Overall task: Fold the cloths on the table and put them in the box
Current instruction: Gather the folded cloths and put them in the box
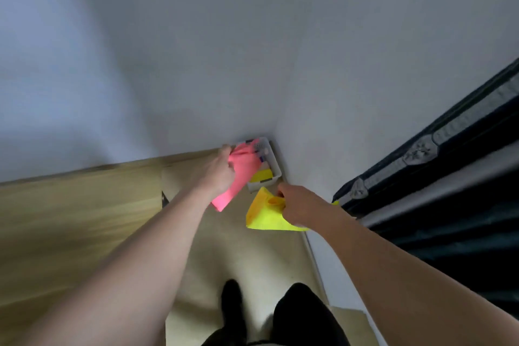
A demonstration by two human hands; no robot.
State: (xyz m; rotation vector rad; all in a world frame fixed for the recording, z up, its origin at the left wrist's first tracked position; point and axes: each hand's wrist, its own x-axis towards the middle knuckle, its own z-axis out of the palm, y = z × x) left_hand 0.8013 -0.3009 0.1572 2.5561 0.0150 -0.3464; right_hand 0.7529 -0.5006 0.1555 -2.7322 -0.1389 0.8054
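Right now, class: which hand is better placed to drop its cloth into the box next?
Probably left: the left hand holds the pink cloth right over the box. The right hand holds the yellow cloth short of it.

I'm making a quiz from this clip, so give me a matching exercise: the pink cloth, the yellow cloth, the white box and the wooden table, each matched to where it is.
Column one:
1. pink cloth
2. yellow cloth
3. white box
4. wooden table

Column two:
A. on the floor in the corner of the walls
B. gripped in the right hand
C. along the left side of the view
D. gripped in the left hand

Pairs: 1-D, 2-B, 3-A, 4-C
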